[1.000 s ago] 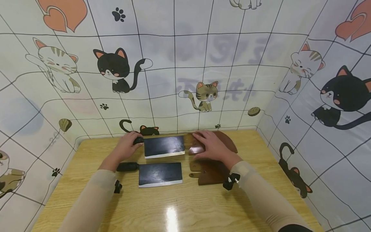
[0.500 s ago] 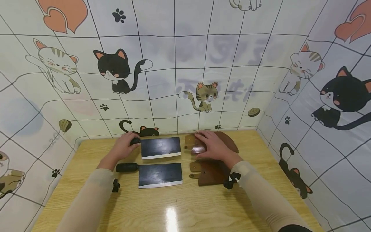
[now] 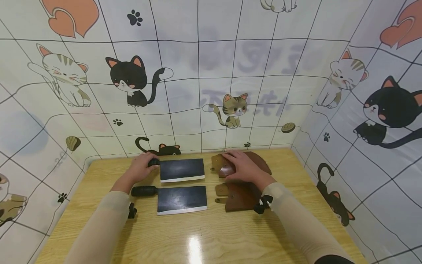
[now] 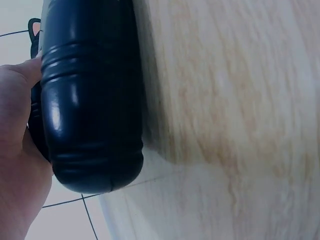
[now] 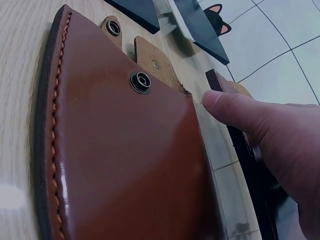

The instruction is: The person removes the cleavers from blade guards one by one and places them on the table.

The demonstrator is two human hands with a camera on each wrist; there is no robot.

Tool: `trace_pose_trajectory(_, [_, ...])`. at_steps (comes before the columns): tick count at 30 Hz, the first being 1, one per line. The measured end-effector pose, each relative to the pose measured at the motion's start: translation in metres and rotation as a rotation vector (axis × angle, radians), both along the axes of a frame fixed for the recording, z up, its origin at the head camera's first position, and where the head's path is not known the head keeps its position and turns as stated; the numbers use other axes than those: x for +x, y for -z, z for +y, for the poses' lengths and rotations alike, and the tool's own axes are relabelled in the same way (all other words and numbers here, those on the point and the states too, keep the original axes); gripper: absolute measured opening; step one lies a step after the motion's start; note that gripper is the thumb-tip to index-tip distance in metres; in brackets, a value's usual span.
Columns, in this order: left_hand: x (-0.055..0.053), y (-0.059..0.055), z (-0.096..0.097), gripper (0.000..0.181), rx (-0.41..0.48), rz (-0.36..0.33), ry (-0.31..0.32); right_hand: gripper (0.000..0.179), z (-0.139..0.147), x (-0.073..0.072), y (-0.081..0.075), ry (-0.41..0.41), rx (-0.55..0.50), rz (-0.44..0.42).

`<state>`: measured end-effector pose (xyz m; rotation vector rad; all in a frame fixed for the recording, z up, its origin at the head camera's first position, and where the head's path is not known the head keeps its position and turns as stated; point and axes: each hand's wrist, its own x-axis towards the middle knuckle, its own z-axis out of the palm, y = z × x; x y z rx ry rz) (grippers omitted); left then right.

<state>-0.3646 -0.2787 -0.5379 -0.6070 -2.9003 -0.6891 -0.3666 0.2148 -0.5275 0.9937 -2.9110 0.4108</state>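
Note:
Two black-handled cleavers lie on the left of the wooden table, and two brown leather knife sheaths on the right. At the back, my left hand [image 3: 141,167] grips the handle of the far cleaver [image 3: 182,170], its blade flat and pointing right. The near cleaver [image 3: 182,199] lies in front; its ribbed black handle [image 4: 95,100] fills much of the left wrist view. My right hand [image 3: 244,167] holds the far sheath [image 3: 258,161] across its width, thumb along the near edge. The near sheath [image 5: 125,140], with snap button and loose strap, lies just below that hand.
The wooden table [image 3: 197,234] ends at a wall covering [image 3: 184,121] with printed cats, and a similar wall rises at the right. A gap of table separates the blades from the sheath mouths. Both cleaver edges face the person.
The far cleaver has moved left, away from the mouth of the far sheath, and its blade has come down toward the table. My right hand and the near pair stay in place.

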Motion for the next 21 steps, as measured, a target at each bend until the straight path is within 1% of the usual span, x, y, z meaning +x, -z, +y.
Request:
trace_pose_trajectory(6, [-0.005,0.010,-0.005,0.039,-0.003,0.012,0.029,0.112,0.002,-0.006,0.007,0.023,0.026,-0.043])
trace_pose_trajectory(10, [-0.009,0.016,-0.008,0.039,0.003,-0.021,0.033,0.112,0.003,-0.008,0.009,0.031,0.015,-0.075])
trace_pose_trajectory(14, [-0.014,0.022,-0.008,0.037,0.005,-0.051,0.019,0.112,0.004,-0.011,0.012,0.025,-0.002,-0.096])
trace_pose_trajectory(18, [-0.017,0.023,-0.007,0.035,-0.013,-0.051,0.004,0.111,0.006,-0.016,0.018,0.023,0.004,-0.109])
trace_pose_trajectory(21, [-0.016,0.019,-0.004,0.035,-0.015,-0.054,0.003,0.110,0.009,-0.019,0.023,0.028,0.004,-0.139])
